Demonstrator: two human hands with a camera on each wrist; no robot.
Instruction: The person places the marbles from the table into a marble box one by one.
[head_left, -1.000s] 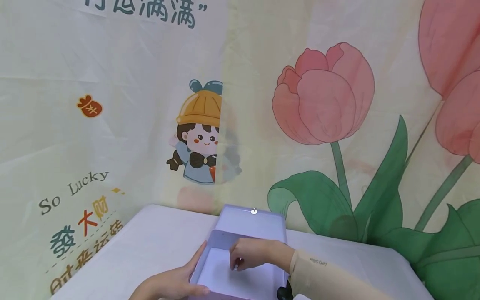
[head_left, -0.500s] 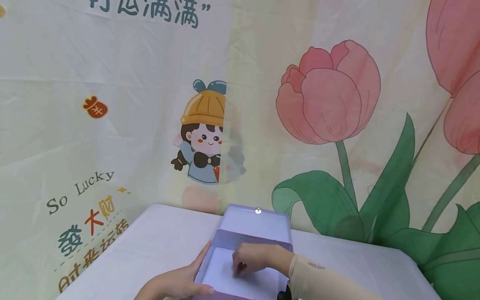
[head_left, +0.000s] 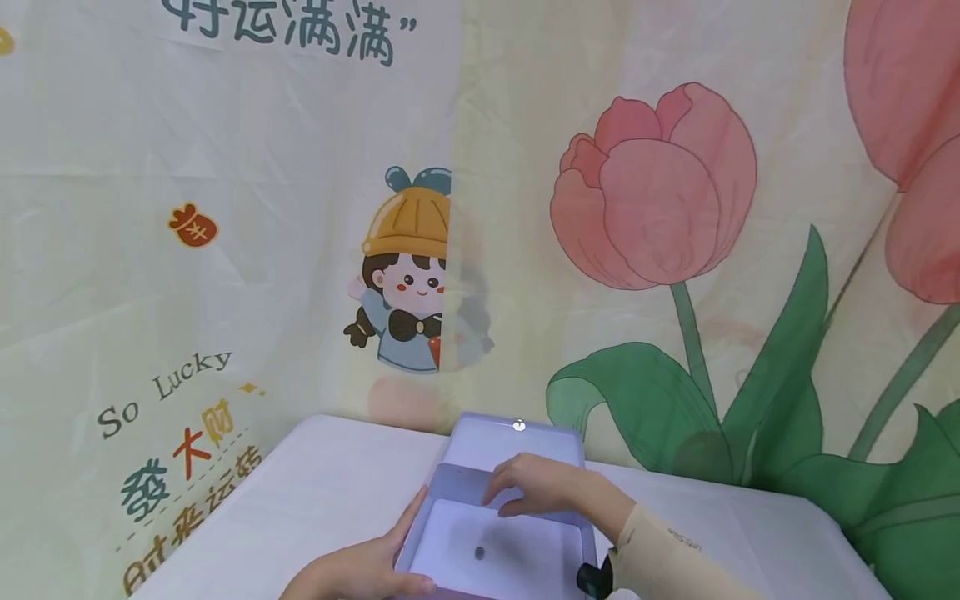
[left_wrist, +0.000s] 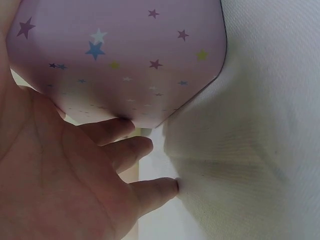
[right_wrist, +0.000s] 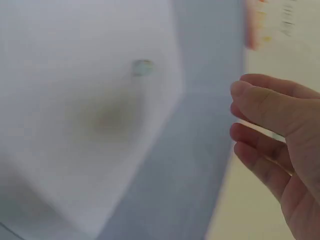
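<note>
A lavender box [head_left: 450, 481] stands on the table with its lid [head_left: 487, 437] raised at the back. Its outer side [left_wrist: 165, 45] is pink with printed stars. On the pale inside floor lies a small round greyish-green piece [head_left: 479, 552], blurred in the right wrist view. My left hand [head_left: 360, 565] rests on the near left corner, thumb over the front rim and index finger along the left side; its other fingers [left_wrist: 132, 150] are spread by the starred side. My right hand [head_left: 534, 483] is over the box's back part, fingers loosely bent, holding nothing.
A white cloth covers the table [head_left: 360, 475]. Behind it hangs a printed backdrop [head_left: 510, 167] with tulips, writing and a cartoon figure. A silvery clasp [head_left: 519, 425] sits on the lid's edge. A black device [head_left: 595, 577] is at my right wrist.
My right hand has let go of the small round piece, which now lies on the box floor, and has risen back and to the right. My left hand stays at the box corner.
</note>
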